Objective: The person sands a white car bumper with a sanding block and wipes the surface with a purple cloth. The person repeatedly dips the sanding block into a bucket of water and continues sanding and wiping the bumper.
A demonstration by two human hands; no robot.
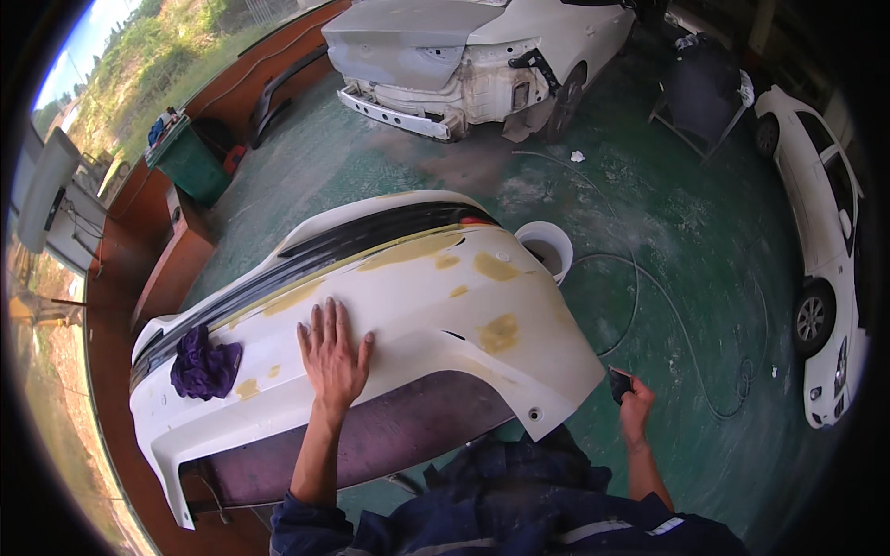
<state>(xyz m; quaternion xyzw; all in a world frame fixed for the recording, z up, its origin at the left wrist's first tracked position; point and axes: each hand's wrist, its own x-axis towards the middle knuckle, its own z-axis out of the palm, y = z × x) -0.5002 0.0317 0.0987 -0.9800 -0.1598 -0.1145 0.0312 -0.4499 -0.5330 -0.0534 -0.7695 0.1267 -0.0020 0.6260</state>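
A white car bumper [408, 320] with yellowish filler patches lies in front of me on a support with a dark reddish panel [422, 422]. My left hand [332, 363] rests flat on its upper face, fingers stretched out and thumb apart. To the left of that hand a crumpled purple cloth [206, 363] sits on the bumper. Off the bumper's right end, my right hand [637, 406] is closed on a small black pad [618, 384]; its exact kind is too small to make out.
Behind the bumper's right end stands a white bucket [563, 252]. A thin hose [681, 324] snakes over the green floor. Farther back is a white car [445, 74] with its rear bumper off; another white car [816, 232] is at right. A green bin [192, 165] stands by the low wall.
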